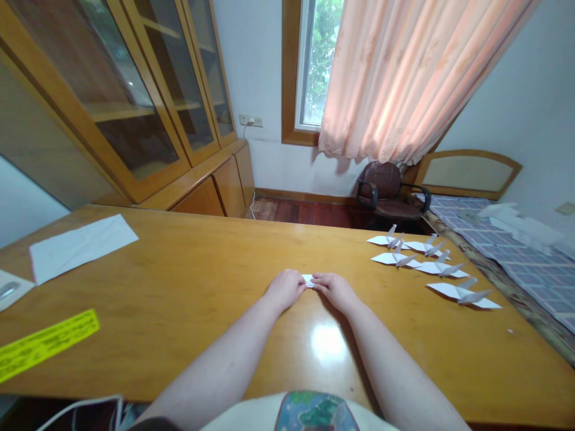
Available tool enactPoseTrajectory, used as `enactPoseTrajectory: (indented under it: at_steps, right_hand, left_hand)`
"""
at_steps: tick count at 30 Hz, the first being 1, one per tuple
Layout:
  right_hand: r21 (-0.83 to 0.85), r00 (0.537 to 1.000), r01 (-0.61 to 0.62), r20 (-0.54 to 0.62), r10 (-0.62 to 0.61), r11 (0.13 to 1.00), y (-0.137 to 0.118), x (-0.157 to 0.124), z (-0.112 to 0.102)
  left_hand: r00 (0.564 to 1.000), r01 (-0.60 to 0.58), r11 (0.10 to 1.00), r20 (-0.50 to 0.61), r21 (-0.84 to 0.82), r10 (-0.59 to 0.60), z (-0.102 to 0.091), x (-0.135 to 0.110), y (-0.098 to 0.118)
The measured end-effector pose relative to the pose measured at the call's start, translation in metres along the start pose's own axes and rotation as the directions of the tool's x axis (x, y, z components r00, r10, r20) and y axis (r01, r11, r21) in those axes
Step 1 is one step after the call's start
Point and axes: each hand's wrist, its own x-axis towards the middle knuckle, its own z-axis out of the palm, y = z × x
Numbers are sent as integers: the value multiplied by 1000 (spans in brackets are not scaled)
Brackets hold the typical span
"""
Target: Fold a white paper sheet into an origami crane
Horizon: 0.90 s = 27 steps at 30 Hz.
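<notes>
A small folded piece of white paper point(308, 280) lies at the middle of the wooden table, between my two hands. My left hand point(288, 288) has its fingers closed on the paper's left side. From the right, my right hand point(333, 290) pinches the other side. My fingers cover most of the paper, so its full shape is hidden. Off to the right stand several folded white paper cranes, the nearest paper crane point(465, 294) set apart from the others.
A white paper sheet point(83, 246) lies at the table's far left. Nearer is a yellow printed strip point(49, 344). Beyond the wooden table point(188, 281) are a glass-door cabinet point(179, 78), a dark office chair point(390, 188) and a bed point(507, 239).
</notes>
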Motion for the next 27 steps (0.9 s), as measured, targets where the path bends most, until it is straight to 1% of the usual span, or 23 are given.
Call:
enactPoseTrajectory:
  at_steps: [10, 14, 17, 20, 23, 27]
  right_hand:
    - [63, 997, -55, -54, 59, 997, -9, 0, -1]
    - [61, 995, -51, -84, 56, 997, -13, 0, -2]
    - [32, 994, -37, -99, 40, 999, -14, 1, -2]
    - [-19, 993, -56, -109, 54, 998, -13, 2, -1]
    - [-105, 994, -72, -95, 62, 992, -12, 3, -1]
    - [-190, 996, -51, -83, 36, 981, -13, 2, -2]
  left_hand:
    - [997, -15, 999, -77, 33, 18, 4, 0, 0]
    - [997, 28, 999, -76, 19, -27, 4, 1, 1]
    - [995, 44, 999, -91, -2, -44, 6, 3, 1]
    - [993, 45, 999, -108, -14, -47, 7, 4, 0]
    - [993, 6, 1000, -122, -30, -9, 8, 3, 1]
    - [989, -55, 998, -136, -30, 51, 11, 4, 1]
